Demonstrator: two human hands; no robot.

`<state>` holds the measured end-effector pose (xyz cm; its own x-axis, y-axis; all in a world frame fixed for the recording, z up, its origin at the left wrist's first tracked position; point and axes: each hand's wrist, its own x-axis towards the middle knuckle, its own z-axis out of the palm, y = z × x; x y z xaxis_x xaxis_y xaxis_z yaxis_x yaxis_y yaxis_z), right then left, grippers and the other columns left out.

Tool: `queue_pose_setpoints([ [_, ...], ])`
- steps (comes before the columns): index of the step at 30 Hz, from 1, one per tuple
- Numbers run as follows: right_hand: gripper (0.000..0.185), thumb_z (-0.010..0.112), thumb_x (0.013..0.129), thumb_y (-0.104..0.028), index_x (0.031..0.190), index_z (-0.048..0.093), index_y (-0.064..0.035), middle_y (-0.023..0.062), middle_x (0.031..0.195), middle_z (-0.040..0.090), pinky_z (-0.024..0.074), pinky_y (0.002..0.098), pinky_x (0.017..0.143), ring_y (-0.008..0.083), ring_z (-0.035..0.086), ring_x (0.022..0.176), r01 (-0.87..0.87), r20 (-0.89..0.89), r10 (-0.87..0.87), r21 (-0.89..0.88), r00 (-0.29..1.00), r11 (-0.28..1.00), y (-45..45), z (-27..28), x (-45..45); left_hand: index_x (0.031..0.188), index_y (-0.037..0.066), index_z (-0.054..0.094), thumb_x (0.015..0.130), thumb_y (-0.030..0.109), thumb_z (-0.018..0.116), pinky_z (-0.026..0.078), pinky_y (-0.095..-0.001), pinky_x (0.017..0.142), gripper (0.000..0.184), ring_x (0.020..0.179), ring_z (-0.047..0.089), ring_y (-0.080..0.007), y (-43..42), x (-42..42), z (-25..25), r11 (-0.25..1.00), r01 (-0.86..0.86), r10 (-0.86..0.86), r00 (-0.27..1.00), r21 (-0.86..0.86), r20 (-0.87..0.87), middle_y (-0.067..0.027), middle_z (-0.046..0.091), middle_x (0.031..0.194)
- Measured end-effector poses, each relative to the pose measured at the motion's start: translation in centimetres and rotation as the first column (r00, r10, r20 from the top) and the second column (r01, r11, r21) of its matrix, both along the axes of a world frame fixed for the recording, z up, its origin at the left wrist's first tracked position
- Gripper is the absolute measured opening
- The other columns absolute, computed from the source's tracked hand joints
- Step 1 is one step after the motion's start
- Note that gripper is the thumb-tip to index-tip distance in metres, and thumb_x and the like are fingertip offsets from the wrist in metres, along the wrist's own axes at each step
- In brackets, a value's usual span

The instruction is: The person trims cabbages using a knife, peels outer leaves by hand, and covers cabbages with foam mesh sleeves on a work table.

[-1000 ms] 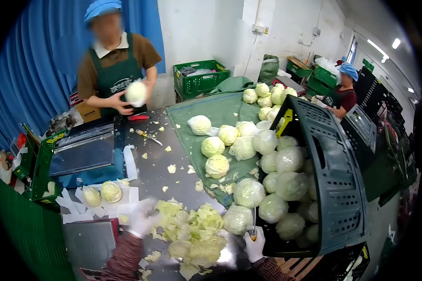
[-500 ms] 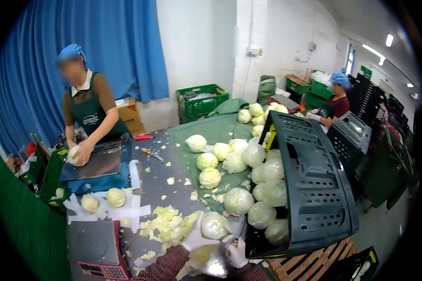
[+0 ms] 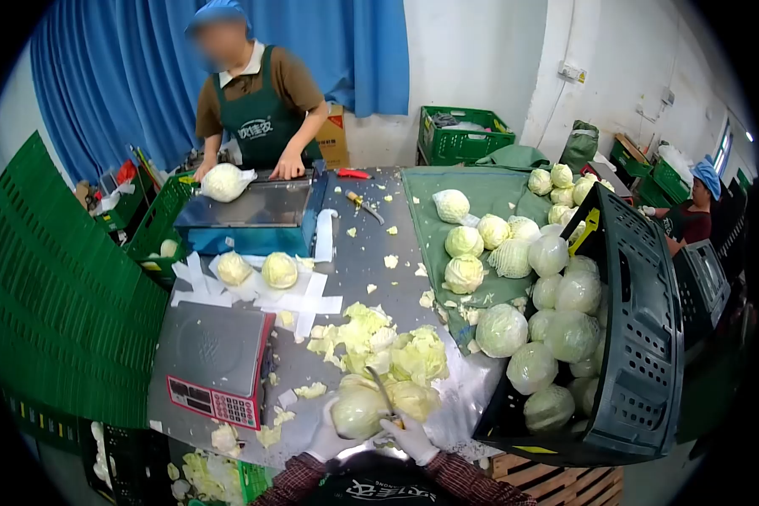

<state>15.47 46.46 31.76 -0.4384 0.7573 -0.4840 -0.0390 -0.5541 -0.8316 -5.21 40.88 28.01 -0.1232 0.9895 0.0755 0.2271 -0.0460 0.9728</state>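
At the table's front edge, my white-gloved left hand (image 3: 331,436) is wrapped round the left side of a pale cabbage (image 3: 358,411). My right hand, also gloved (image 3: 413,438), grips the handle of a curved knife (image 3: 380,388) against the cabbage's right side; its blade points up and away. Loose cabbage leaves (image 3: 418,354) lie just behind the held cabbage. Plastic-wrapped cabbages (image 3: 532,368) fill a tipped dark crate (image 3: 628,337) to the right.
A scale (image 3: 215,354) is at the left. Behind it, two cabbages (image 3: 279,271) rest on white strips. A co-worker (image 3: 261,110) stands at a wrapping machine (image 3: 249,215) with a wrapped cabbage on it. Another knife (image 3: 365,207) and netted cabbages (image 3: 511,257) lie farther back.
Both my hands have drawn back to the near edge with a cabbage between them. The view has swung left. The co-worker's cabbage now rests on the machine.
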Motion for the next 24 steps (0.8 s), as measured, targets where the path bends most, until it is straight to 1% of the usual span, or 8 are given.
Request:
queue_pose_setpoints([
  [1,0.031,0.061,0.091,-0.015,0.117,0.054,0.0003,0.0044,0.089,0.061,0.0536,0.0241,0.066,0.0119,0.064,0.074,-0.012,-0.096,0.008,-0.048,0.995,0.999,-0.1,-1.0,-0.2,0.141,0.008,0.016,0.054,0.019,0.091,0.039,-0.0393,0.104,0.116,0.124,0.043,-0.0287,-0.2,-0.5,0.4,1.000,0.019,-0.019,0.997,0.001,-0.076,-0.0171,0.033,0.139],
  [3,0.028,0.061,0.091,-0.016,0.114,0.054,-0.0008,0.0071,0.092,0.061,0.0535,0.0262,0.067,0.0150,0.065,0.073,-0.037,0.019,0.037,0.001,0.999,0.999,-0.5,-0.7,0.7,0.139,0.004,0.016,0.055,0.022,0.091,0.040,-0.0390,0.102,0.114,0.123,0.044,-0.0281,-1.4,-1.9,1.1,0.985,0.007,0.031,0.976,-0.174,0.214,-0.0170,0.036,0.136],
  [5,0.025,0.060,0.091,-0.016,0.111,0.055,-0.0019,0.0098,0.095,0.061,0.0535,0.0282,0.067,0.0181,0.066,0.072,-0.094,0.128,0.088,0.038,0.988,0.995,-1.5,0.0,1.4,0.136,0.001,0.017,0.057,0.023,0.091,0.042,-0.0381,0.100,0.110,0.120,0.046,-0.0272,-2.6,-3.3,0.5,0.922,-0.096,0.083,0.995,-0.374,-0.051,-0.0176,0.041,0.131],
  [7,0.023,0.060,0.089,-0.021,0.104,0.055,-0.0044,0.0171,0.089,0.062,0.0530,0.0337,0.068,0.0274,0.065,0.069,-0.409,0.601,-0.045,0.594,0.798,0.693,-1.6,0.2,1.5,0.132,-0.001,0.020,0.056,0.025,0.091,0.043,-0.0374,0.099,0.107,0.116,0.049,-0.0264,-2.1,-2.3,0.8,0.886,-0.209,0.194,0.978,-0.414,-0.078,-0.0184,0.045,0.125],
  [8,0.027,0.060,0.088,-0.029,0.104,0.055,-0.0076,0.0186,0.082,0.061,0.0521,0.0387,0.064,0.0341,0.062,0.066,-0.430,0.603,-0.132,0.688,0.787,0.584,-1.8,0.6,1.3,0.130,-0.001,0.022,0.055,0.026,0.092,0.044,-0.0356,0.098,0.106,0.114,0.050,-0.0255,-1.7,-1.3,1.4,0.884,-0.273,0.277,0.960,-0.380,-0.043,-0.0185,0.045,0.123],
  [14,0.030,0.059,0.089,-0.032,0.108,0.056,-0.0090,0.0142,0.073,0.064,0.0500,0.0407,0.058,0.0315,0.064,0.067,-0.682,0.824,-0.015,0.479,0.567,0.552,-0.8,0.8,0.0,0.130,-0.002,0.026,0.051,0.026,0.092,0.039,-0.0380,0.101,0.107,0.118,0.043,-0.0299,-0.9,1.4,1.1,0.957,-0.262,0.253,0.964,-0.124,-0.081,-0.0201,0.038,0.125],
  [18,0.026,0.057,0.089,-0.031,0.104,0.056,-0.0100,0.0130,0.065,0.063,0.0485,0.0420,0.052,0.0315,0.063,0.058,-0.630,0.760,-0.054,0.574,0.647,0.523,-1.1,0.5,-0.7,0.133,-0.002,0.027,0.051,0.026,0.091,0.035,-0.0416,0.104,0.107,0.120,0.038,-0.0360,-1.0,2.1,2.0,0.952,-0.288,0.252,0.928,-0.100,-0.274,-0.0216,0.034,0.126],
  [24,0.019,0.055,0.089,-0.027,0.094,0.054,-0.0083,0.0156,0.062,0.061,0.0488,0.0453,0.051,0.0336,0.062,0.056,-0.713,0.884,0.021,0.363,0.467,0.600,-0.6,0.2,-0.4,0.133,-0.002,0.030,0.049,0.026,0.091,0.037,-0.0438,0.102,0.107,0.115,0.042,-0.0386,0.1,2.9,2.8,0.951,-0.306,0.269,0.883,-0.037,-0.384,-0.0228,0.039,0.122],
])
